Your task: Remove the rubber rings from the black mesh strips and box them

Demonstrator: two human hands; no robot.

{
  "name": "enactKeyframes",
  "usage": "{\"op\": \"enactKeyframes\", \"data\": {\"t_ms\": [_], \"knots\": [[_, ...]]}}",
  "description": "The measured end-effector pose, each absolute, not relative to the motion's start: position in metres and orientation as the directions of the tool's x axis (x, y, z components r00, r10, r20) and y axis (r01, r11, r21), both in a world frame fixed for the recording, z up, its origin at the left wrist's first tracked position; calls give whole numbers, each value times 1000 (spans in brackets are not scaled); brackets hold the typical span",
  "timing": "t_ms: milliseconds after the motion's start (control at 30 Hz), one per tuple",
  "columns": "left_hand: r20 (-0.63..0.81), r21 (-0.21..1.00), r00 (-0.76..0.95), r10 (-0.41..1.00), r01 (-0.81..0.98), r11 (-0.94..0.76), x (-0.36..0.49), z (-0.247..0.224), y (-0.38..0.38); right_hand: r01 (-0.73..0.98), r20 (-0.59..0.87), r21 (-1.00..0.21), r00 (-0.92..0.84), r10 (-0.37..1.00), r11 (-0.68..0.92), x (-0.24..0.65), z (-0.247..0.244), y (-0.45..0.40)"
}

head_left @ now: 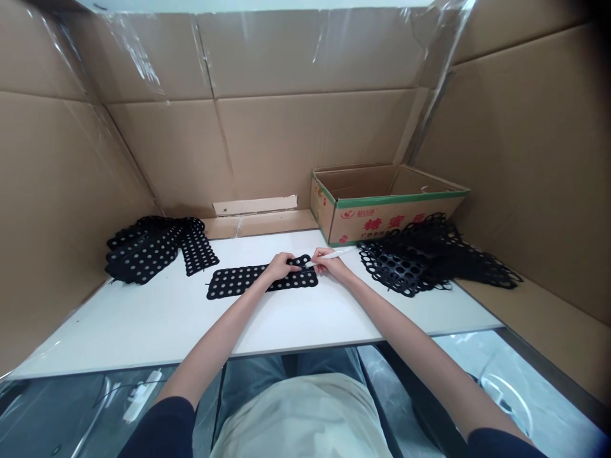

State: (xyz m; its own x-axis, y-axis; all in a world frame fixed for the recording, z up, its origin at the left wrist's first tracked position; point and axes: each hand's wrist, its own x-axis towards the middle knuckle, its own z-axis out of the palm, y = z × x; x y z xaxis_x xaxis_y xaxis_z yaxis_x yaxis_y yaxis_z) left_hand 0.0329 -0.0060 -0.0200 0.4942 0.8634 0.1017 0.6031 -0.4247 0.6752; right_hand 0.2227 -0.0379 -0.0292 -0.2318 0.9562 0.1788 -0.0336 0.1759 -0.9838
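A black strip of lace-like fabric with rows of round holes (233, 280) lies flat on the white table in front of me. My left hand (280, 266) is closed on the strip near its right end, thumb and fingers pinching the upper part. At that right end my right hand (327, 262) grips a slim white pen-shaped tool (338, 253). The tool's tip points left and meets the fabric beside my left thumb. Whether the tip passes through a hole is too small to tell.
On the left lies a heap of similar black dotted strips (143, 248). To the right, black netting with larger holes (415, 254) is bunched against an open cardboard box (396, 207). Tall cardboard walls (305, 57) surround the white table (181, 331) on three sides.
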Motion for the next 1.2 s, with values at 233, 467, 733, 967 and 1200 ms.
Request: {"op": "enactKeyframes", "data": {"t_ms": [233,467,733,967,1200], "knots": [[135,645,463,876,630,-433,36,-21,-9,-36,175,-985,-209,962,171,222,-27,-39],[128,573,462,877,688,-446,38,-21,-11,86,241,-959,-259,935,271,223,-21,-45],[166,516,486,858,699,-496,36,-23,-12,404,311,-812,-313,898,421,223,-11,-51],[198,462,484,853,721,-516,38,-20,-17,293,247,-891,-331,911,348,220,-17,-46],[172,587,427,888,679,-440,38,-22,-15,75,186,-972,-332,925,222,219,-26,-39]]}}
